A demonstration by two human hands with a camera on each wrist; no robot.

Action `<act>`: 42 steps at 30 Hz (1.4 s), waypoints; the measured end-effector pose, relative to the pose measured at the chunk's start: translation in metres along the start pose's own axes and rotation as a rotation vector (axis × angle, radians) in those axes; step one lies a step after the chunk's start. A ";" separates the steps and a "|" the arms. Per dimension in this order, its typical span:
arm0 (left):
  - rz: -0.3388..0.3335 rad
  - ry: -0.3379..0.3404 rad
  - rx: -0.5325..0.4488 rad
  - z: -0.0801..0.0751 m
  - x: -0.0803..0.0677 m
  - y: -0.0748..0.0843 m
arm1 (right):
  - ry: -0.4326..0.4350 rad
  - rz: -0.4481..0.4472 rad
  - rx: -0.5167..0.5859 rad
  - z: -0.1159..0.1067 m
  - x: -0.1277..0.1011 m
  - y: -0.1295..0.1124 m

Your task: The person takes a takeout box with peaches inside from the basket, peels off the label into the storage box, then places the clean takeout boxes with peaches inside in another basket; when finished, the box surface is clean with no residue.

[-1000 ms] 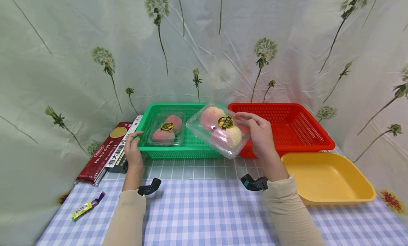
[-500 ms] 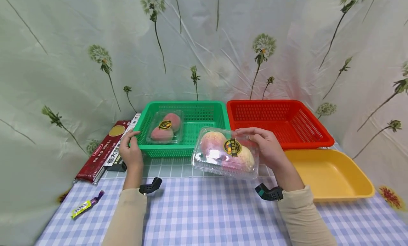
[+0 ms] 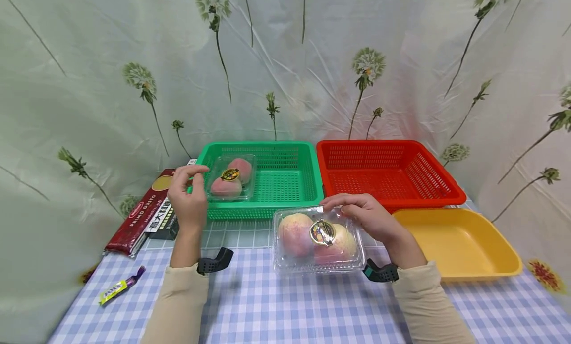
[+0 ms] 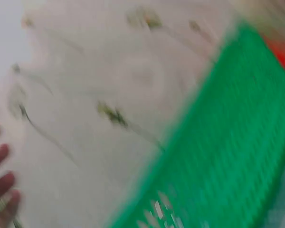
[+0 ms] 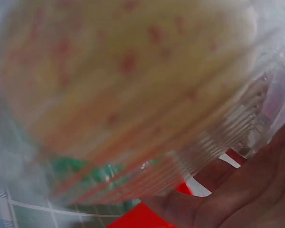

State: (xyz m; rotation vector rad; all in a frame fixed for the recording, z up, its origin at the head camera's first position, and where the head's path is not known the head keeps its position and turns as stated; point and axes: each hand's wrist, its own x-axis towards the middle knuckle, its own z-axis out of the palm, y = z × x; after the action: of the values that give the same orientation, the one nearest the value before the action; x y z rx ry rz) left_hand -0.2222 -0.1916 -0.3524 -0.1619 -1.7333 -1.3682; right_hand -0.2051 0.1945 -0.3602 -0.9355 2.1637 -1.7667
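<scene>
On the checked table (image 3: pixel 285 304), just in front of the green basket (image 3: pixel 285 185), rests a clear peach box (image 3: pixel 317 240), held at its far right edge by the right hand (image 3: pixel 372 220). The left hand (image 3: pixel 189 198) hovers with loosely curled fingers, gripping nothing, at the green basket's left rim beside a second peach box (image 3: pixel 231 181). Right of these are a red basket (image 3: pixel 388 170) and a yellow tray (image 3: pixel 459 245).

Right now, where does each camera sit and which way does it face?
Head: looks forward and down over the table at both hands, left hand raised, right hand gripping the peach box.
Left wrist: blurred, faces the green basket; fingertips at the left edge.
Right wrist: pressed against the peach box; palm below.
Head and left wrist share the green basket.
</scene>
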 end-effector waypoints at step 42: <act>-0.161 -1.662 0.038 0.054 -0.060 0.006 | -0.232 0.202 -0.202 -0.007 -0.003 0.026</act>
State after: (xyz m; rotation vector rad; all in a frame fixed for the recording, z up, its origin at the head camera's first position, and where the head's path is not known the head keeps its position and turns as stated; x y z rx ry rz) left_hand -0.2132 -0.1204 -0.3895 -1.4892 -3.0776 -1.2969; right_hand -0.2157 0.2041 -0.3836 -0.8792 2.2238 -1.2995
